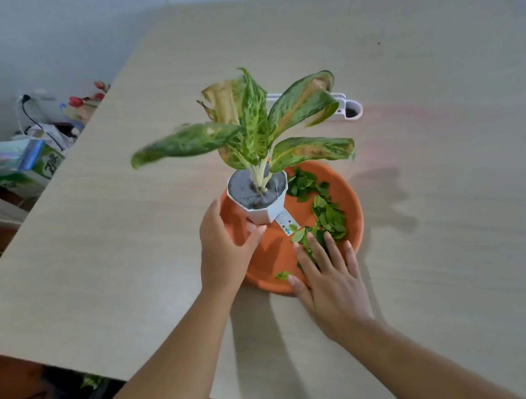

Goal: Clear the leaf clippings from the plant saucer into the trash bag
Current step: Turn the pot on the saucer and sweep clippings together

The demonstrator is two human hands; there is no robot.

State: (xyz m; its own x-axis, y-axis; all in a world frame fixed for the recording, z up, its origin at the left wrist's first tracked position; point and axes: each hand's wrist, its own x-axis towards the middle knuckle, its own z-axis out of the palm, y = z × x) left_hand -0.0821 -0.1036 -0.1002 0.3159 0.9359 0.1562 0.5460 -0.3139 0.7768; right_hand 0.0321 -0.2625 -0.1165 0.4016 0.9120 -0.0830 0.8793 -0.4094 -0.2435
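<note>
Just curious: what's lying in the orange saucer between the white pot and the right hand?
In the head view, green leaf clippings lie in the saucer between the pot and right hand.

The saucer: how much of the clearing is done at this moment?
Little looks done: most clippings lie in the saucer. In hand: the left hand holds the pot, and the right hand lies flat, fingers over the near clippings. Left: gather them all and drop them in the dark bag below the table.

A home room: a wooden table by a white wall, household clutter on the floor.
</note>
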